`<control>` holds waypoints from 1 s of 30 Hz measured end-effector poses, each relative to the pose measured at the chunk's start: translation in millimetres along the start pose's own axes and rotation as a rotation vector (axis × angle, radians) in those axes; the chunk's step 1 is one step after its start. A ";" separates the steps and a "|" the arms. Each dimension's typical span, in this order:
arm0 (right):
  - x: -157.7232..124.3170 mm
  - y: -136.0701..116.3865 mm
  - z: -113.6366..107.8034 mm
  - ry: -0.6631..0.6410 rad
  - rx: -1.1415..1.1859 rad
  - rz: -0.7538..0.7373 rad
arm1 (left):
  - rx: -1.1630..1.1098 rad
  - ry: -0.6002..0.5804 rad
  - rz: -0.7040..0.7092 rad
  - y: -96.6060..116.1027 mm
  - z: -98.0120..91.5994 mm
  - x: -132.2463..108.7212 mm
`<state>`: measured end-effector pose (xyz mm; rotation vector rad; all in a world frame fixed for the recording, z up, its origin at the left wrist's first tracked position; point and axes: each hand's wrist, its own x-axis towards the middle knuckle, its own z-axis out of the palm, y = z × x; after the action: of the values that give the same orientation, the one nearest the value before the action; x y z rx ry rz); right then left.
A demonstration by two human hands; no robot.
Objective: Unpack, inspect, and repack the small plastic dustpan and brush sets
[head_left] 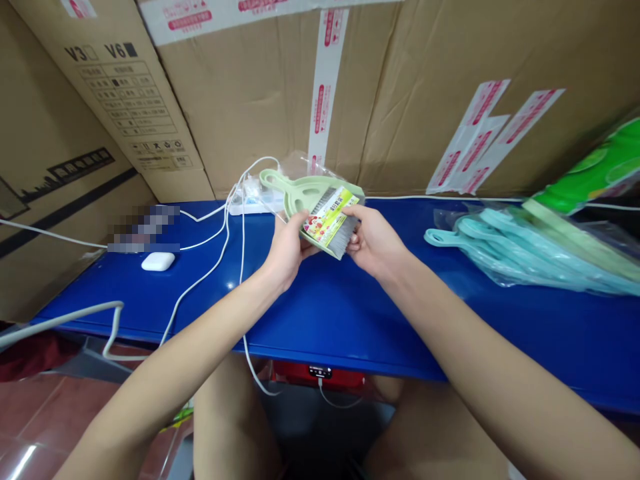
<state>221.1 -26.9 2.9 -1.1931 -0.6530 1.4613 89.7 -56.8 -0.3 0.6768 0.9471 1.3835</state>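
Observation:
A pale green dustpan in a clear plastic bag is held up over the blue table. Against it lies a small brush with grey bristles and a yellow label. My left hand grips the set at its left lower edge, the thumb on top near the label. On the right side my right hand pinches the bag and brush edge between thumb and fingers. The dustpan's handle points up and to the left.
Bagged light blue dustpans lie on the blue table at the right, near a green package. White cables, a power strip and a white case sit left. Large cardboard boxes stand behind.

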 end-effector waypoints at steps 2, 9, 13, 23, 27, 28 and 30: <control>0.5 0.0 0.0 0.012 -0.014 -0.002 | 0.007 -0.012 -0.004 0.0 0.5 -1.3; 0.6 1.4 3.6 0.072 -0.006 -0.036 | -0.003 -0.018 -0.056 2.3 1.5 0.0; 0.1 1.5 3.9 0.095 0.011 -0.065 | -0.004 -0.004 -0.087 2.7 -0.7 3.1; -14.8 -3.1 10.3 0.124 0.027 -0.096 | -0.019 -0.055 -0.087 8.3 1.4 -3.7; -17.0 -5.8 10.0 0.125 0.016 -0.089 | 0.013 -0.070 -0.114 8.2 0.5 -3.7; -17.0 -6.1 9.6 0.126 0.013 -0.084 | 0.022 -0.074 -0.123 8.0 0.1 -3.4; -16.6 -6.4 9.0 0.124 0.007 -0.074 | 0.035 -0.082 -0.136 7.7 -0.4 -3.1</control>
<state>213.9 -39.1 16.9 -1.2307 -0.6000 1.3165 85.7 -59.0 6.7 0.6780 0.9367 1.2135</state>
